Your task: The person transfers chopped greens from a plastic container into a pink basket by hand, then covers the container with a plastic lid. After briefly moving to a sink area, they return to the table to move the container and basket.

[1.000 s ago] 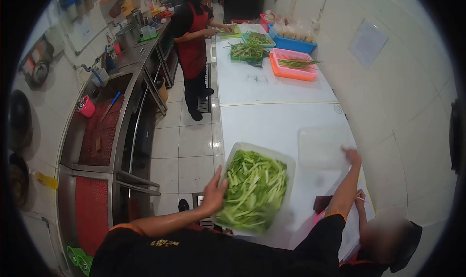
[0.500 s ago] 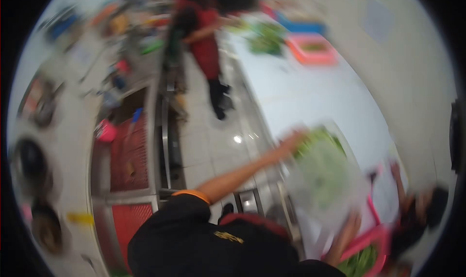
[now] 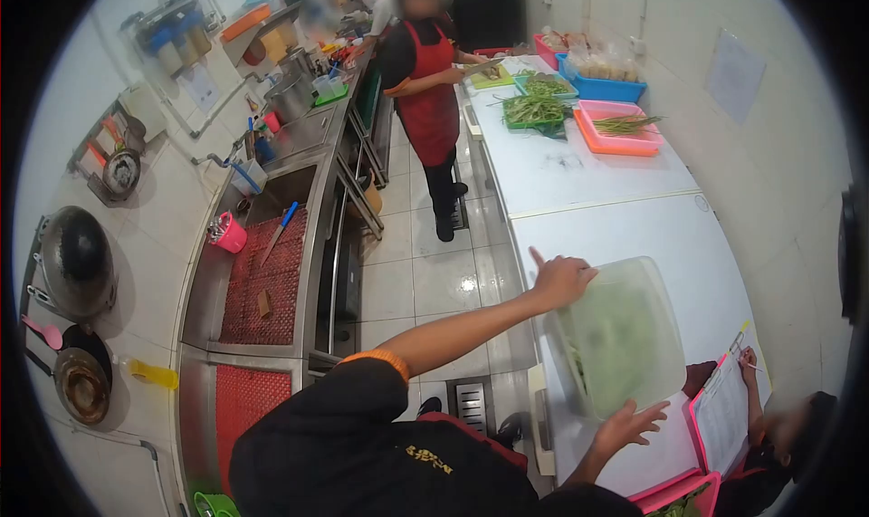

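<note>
The translucent container (image 3: 577, 365) stands on the near half of the white desk (image 3: 625, 223), close to the left long edge. A cloudy lid (image 3: 644, 311) is over its top, and through it the green vegetables (image 3: 612, 347) are seen only as a soft shape. The left hand (image 3: 563, 282) is at the far left corner of the lid, with fingers bent on this corner and the thumb pointing away; I cannot tell if it pinches or only presses. The right hand (image 3: 627, 426) is at the near edge of the lid, with the fingers spread apart; if they touch it is not clear.

Near the right edge of the desk there is a pink clipboard (image 3: 721, 415) with paper, and a co-worker's hand (image 3: 749, 365) holds a pen beside it. At the near edge there is a pink basket (image 3: 709, 499) with green leaves.
</note>
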`<state>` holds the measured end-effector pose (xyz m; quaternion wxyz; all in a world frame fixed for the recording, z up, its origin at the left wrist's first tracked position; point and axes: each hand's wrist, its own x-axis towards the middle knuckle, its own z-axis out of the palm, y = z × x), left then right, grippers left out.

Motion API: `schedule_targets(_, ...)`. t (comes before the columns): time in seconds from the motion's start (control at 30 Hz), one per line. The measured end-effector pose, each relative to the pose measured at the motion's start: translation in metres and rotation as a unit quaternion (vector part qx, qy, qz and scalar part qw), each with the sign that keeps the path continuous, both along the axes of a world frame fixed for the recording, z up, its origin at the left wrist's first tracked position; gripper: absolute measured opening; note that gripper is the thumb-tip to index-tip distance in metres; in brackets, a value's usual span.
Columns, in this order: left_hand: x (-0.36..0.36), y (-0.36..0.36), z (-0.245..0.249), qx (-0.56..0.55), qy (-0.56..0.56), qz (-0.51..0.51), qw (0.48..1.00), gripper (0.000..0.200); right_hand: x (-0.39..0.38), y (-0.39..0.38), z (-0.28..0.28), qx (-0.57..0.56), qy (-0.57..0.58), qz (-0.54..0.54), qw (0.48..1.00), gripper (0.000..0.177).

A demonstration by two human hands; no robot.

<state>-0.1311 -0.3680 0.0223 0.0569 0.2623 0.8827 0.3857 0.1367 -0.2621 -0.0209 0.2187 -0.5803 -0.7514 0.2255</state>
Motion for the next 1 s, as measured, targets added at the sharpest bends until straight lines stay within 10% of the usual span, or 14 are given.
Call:
schedule_targets(0.17,0.020,0.000,-0.012,0.064,-0.044,0.113,0.991,0.036,0.008,0.071,0.032,-0.040,0.015,0.035,0.998,0.071)
schedule_targets(0.3,0.032,0.000,-0.019,0.150,-0.077,0.177,0.970,0.033,-0.023,0.153,0.000,-0.121,0.181,0.274,0.937,0.037)
schedule_targets(0.57,0.076,-0.037,-0.002,0.295,-0.255,0.219,0.895,0.031,-0.055,0.116,0.033,-0.063,0.165,0.161,0.971,0.024)
schedule_targets(0.73,0.106,-0.035,0.000,0.095,-0.039,0.279,0.955,0.035,-0.048,0.124,0.031,-0.186,0.236,0.167,0.939,0.025)
schedule_targets(1.0,0.080,-0.025,-0.005,-0.023,0.058,0.222,0.973,0.032,-0.044,0.108,0.020,-0.013,0.136,0.125,0.983,0.026)
